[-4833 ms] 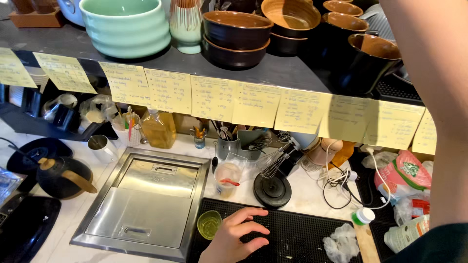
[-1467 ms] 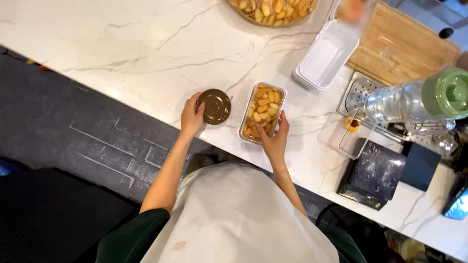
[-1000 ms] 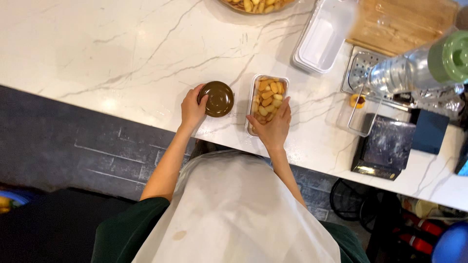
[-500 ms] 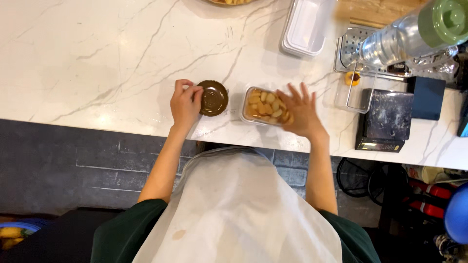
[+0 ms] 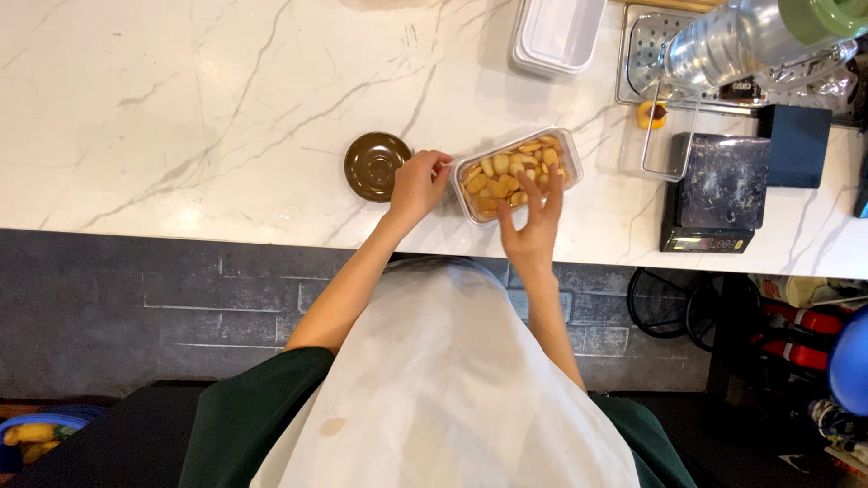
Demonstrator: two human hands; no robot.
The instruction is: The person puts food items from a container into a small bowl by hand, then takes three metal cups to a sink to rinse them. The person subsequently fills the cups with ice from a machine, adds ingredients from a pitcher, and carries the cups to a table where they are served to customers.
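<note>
A white marble counter with grey veins (image 5: 181, 108) spans the view, above a dark grey brick front (image 5: 136, 307). Near its front edge lies a clear rectangular plastic container of yellow biscuits (image 5: 517, 172), tilted a little. A black digital scale (image 5: 719, 194) sits to its right, an empty clear plastic tub (image 5: 556, 34) farther back. The right hand (image 5: 532, 221) rests open-fingered over the container's near side, fingertips on the biscuits. The left hand (image 5: 418, 185) curls loosely at the container's left corner, touching it, just beside a small round brown saucer (image 5: 375, 165)
</note>
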